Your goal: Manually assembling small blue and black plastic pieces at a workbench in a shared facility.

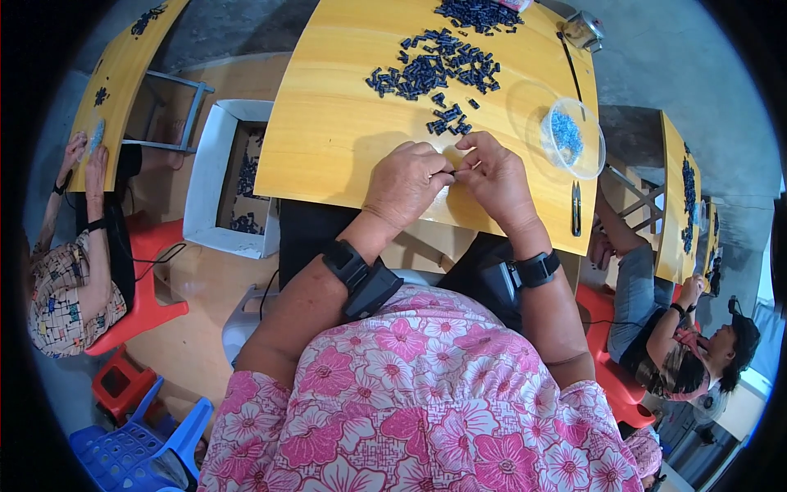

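Note:
My left hand (407, 184) is closed in a pinch above the near edge of the yellow table (320, 139). A small black part (450, 173) shows at its fingertips, mostly hidden by them. Close beside it, my right hand (498, 182) has its thumb and fingers bent together at the same spot; whatever they grip is too small to make out. Just beyond my fingers lies a small cluster of black cylindrical parts (448, 120). Farther back spreads a larger heap of the same parts (434, 66), with another pile (478, 14) at the far edge.
On the right stand a clear plastic bowl (600, 156) holding small blue pieces (566, 135), black thread snips (576, 209), a thin dark rod (570, 61) and a metal tin (583, 31). A white box (205, 184) holding dark parts sits left of the table. Other people work at tables either side.

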`<move>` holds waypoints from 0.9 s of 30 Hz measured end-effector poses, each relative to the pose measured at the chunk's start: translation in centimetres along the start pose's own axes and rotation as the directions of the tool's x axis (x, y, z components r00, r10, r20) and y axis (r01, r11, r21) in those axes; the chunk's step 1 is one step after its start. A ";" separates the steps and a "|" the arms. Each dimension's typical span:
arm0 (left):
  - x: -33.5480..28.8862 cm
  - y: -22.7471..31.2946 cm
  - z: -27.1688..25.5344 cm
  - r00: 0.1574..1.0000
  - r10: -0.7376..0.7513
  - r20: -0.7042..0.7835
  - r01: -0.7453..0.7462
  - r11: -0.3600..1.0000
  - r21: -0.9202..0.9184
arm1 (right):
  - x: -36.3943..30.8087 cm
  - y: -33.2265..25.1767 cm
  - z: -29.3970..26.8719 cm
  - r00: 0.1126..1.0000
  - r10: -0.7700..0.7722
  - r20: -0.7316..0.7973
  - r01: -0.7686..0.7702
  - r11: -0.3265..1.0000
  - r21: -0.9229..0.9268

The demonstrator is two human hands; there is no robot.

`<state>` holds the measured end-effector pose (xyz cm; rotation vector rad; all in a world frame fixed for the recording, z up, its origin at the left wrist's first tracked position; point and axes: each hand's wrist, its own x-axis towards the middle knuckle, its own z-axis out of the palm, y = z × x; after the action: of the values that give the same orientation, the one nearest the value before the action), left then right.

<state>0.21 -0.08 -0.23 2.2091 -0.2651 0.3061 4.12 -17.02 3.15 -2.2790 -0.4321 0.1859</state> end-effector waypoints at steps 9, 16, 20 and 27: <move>0.0 0.0 -0.1 0.999 -0.052 -0.018 0.050 0.994 -0.095 | -3.1 1.4 2.4 0.969 0.104 -0.226 -0.060 0.979 0.195; 0.0 0.0 -0.3 0.996 -0.084 0.003 0.084 0.991 -0.103 | -3.4 0.9 2.8 0.969 0.062 -0.239 -0.010 0.977 0.211; 0.1 -0.2 -0.3 0.998 -0.054 -0.014 0.052 0.993 -0.107 | -3.3 0.2 2.5 0.973 0.127 -0.193 -0.063 0.949 0.308; 0.1 -0.4 0.1 0.998 -0.059 0.001 0.059 0.998 -0.036 | -3.2 1.3 3.3 0.962 -0.089 -0.258 0.123 0.985 0.118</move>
<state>0.40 0.06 -0.54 2.1768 -0.2034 0.2675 0.55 -16.76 -0.07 -2.1073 -0.3946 -0.1256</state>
